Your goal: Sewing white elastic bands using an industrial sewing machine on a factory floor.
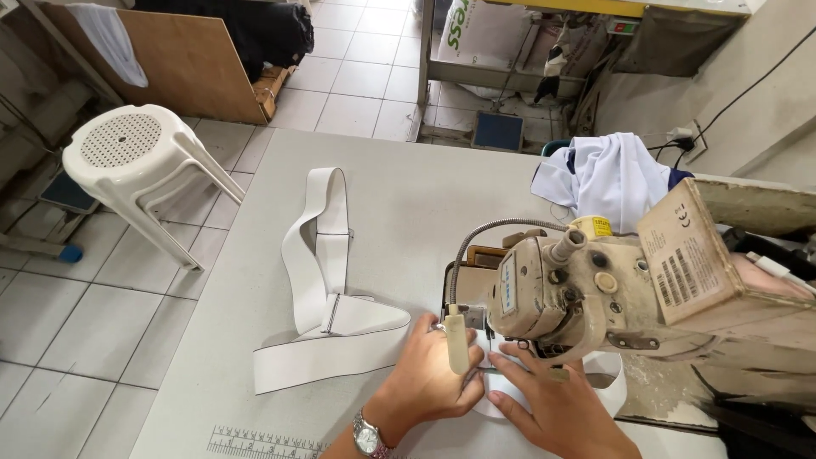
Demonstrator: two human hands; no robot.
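White fabric strip was the item under work, a long band running from beneath both hands away to the left and looping forward across the grey table. Left hand, with a wristwatch on its wrist, lay flat on the strip with fingers extended, pressing it to the table just before the needle area of the sewing machine. Right hand lay beside it, touching it, fingers likewise spread and pressing the fabric; neither hand was closed around anything. A small lamp on a flexible neck hung over the left hand's fingers and hid the exact contact point.

Judging by the layout, the greater part of the strip lay to the left of the hands, and a short curved portion showed to the right of the right hand, past the machine head. Whether that portion was already stitched could not be told, so progress along the band could not be confirmed.

Beyond the hands, a white garment lay bundled behind the machine. Far to the left stood white plastic stools on the tiled floor.
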